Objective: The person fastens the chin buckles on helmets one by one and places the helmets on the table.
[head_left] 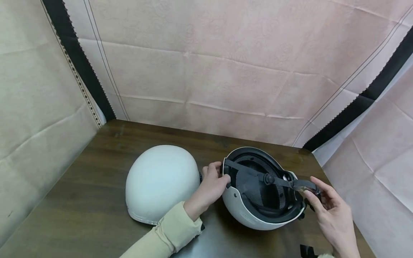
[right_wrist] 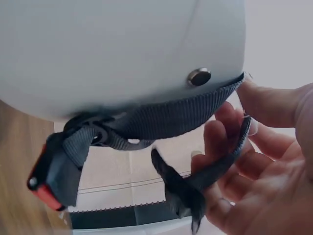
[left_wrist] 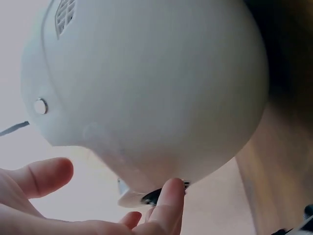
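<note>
A white helmet (head_left: 258, 215) lies upturned on the table, its black padded lining (head_left: 255, 190) showing. My left hand (head_left: 209, 190) holds its left rim, thumb at the edge and fingers on the outer side. In the left wrist view a fingertip touches the white shell (left_wrist: 161, 88) beside a small black part. My right hand (head_left: 333, 211) pinches a black strap (head_left: 280, 181) at the helmet's right side. Up close in the right wrist view, the ribbed chin strap (right_wrist: 171, 117) runs past a metal rivet (right_wrist: 199, 77), and a red and black buckle (right_wrist: 58, 171) hangs from it.
Left of my left hand, a second white helmet (head_left: 161, 182) stands dome up on the brown wooden table (head_left: 80, 200). Pale fabric walls (head_left: 206, 71) with black edging strips (head_left: 80, 53) enclose the table at the back and on both sides.
</note>
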`<state>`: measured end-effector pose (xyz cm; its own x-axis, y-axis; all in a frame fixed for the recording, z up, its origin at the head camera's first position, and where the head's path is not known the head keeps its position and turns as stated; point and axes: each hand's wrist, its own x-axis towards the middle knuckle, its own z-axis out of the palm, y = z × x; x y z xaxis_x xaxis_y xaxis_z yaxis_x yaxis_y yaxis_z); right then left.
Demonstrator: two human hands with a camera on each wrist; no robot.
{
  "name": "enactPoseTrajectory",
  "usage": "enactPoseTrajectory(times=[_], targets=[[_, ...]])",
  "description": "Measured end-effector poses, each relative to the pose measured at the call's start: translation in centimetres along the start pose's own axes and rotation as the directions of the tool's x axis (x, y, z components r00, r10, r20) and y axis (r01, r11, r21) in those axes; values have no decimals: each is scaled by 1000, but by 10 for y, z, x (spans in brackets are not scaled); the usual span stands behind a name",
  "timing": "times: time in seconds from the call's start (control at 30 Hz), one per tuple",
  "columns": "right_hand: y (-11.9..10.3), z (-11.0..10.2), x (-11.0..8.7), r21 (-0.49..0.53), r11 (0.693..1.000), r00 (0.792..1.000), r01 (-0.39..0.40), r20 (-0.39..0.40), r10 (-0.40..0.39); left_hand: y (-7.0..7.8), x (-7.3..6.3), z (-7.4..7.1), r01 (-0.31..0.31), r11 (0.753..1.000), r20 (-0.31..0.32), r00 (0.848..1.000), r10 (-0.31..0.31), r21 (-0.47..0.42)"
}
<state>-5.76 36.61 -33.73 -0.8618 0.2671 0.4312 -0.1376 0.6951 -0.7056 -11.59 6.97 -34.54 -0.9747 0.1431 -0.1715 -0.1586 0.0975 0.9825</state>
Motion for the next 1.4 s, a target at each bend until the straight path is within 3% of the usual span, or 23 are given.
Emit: enactPoseTrajectory(times=[0.23,0.4,0.53,0.6,0.8,0.93,1.07,1.13,1.27,1.4], targets=[[-7,-3,7,80,989,992,124,-14,-123,15,-12,2,-138,980,-18,990,142,142],[-24,-4,14,30,974,974,223,30,-224,32,-19,3,-245,937,53,970,239,250],[-39,-2,19,15,936,932,352,88,-352,43,-20,9,-345,897,163,937,310,275],[-45,1,20,28,910,902,414,116,-415,48,-20,13,-371,883,216,923,317,288],[-66,11,19,95,851,827,517,199,-525,59,-19,22,-383,868,341,899,273,315],[-75,17,17,158,818,787,552,225,-575,60,-15,22,-415,873,427,859,282,258],[-79,21,15,184,820,784,542,240,-572,56,-11,22,-427,888,463,830,310,171],[-78,23,16,168,819,785,549,234,-574,55,-10,22,-424,895,456,829,324,136],[-71,25,17,111,839,805,532,241,-542,54,-8,21,-383,923,430,841,329,42],[-62,24,18,65,883,839,465,286,-463,54,-8,19,-347,935,424,838,344,-73]])
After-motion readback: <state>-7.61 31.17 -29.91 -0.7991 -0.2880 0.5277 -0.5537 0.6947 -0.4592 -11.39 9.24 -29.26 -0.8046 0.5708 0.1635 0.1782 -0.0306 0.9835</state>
